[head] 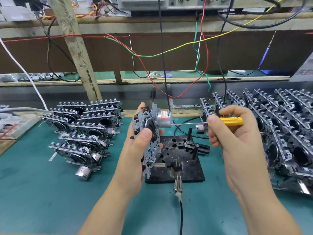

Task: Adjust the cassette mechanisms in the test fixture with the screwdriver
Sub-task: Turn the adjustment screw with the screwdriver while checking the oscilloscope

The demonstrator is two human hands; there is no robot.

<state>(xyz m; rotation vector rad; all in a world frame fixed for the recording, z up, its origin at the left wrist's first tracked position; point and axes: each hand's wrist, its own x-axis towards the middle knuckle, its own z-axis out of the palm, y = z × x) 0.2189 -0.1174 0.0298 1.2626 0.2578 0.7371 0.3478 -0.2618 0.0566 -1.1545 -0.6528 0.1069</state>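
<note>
2 hands were at work over the green mat (42, 192). The left hand (135, 150) held 1 cassette mechanism (150, 133) upright, thumb curled over its black flywheel and fingers wrapped behind the frame, just above the 9 o'clock edge of the black test fixture (183, 160), whose seat lay bare. The right hand (237, 138), at 3 o'clock, pinched the yellow-handled screwdriver (231, 120) between thumb and curled fingers, its thin shaft lying level with the tip at the rear face of the silver motor (164, 118).

Stacks of finished or waiting mechanisms sat at 10 o'clock (84, 119) and at 2 o'clock (279, 124); which was which could not be told.

The likely risk was slippage: the mechanism rested only in the hand, not in the fixture, so any push along the shaft could tilt the frame and let the tip skate off the trimmer hole. Overturning was another hazard, since the blade looked fine and the adjuster was hidden. The clip lead (177, 185) at 6 o'clock could also snag a wrist.
</note>
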